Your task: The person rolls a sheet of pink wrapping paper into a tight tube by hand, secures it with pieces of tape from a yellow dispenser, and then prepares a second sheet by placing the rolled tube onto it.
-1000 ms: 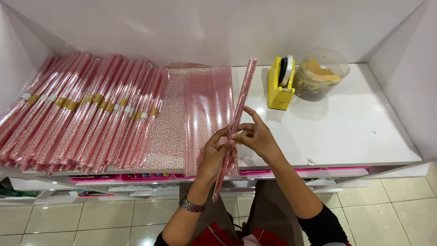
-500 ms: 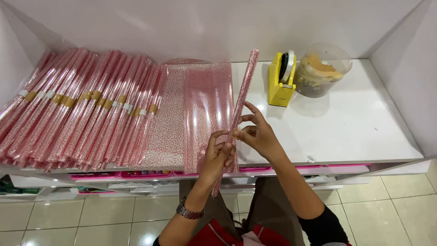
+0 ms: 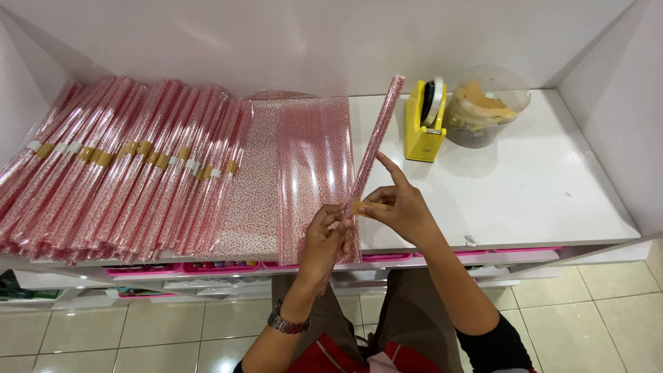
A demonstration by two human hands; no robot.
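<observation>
A thin roll of pink patterned cellophane (image 3: 376, 141) slants from the shelf's front edge up toward the back. My left hand (image 3: 326, 238) grips the roll near its lower part. My right hand (image 3: 397, 204) pinches a small tan piece of tape (image 3: 360, 206) against the roll's middle, index finger stretched out. A flat stack of the same pink sheets (image 3: 304, 173) lies just left of the roll. Further left, several finished rolls (image 3: 117, 169) banded with tan tape lie side by side.
A yellow tape dispenser (image 3: 424, 124) stands behind my right hand. Next to it sits a clear round tub (image 3: 487, 103) of tan tape scraps. The white shelf (image 3: 532, 186) has walls at the back and both sides; pink trays (image 3: 207, 268) show underneath.
Both hands have stayed on the roll, with my right hand now pressing the tape piece at its middle. The roll's angle is almost unchanged.
</observation>
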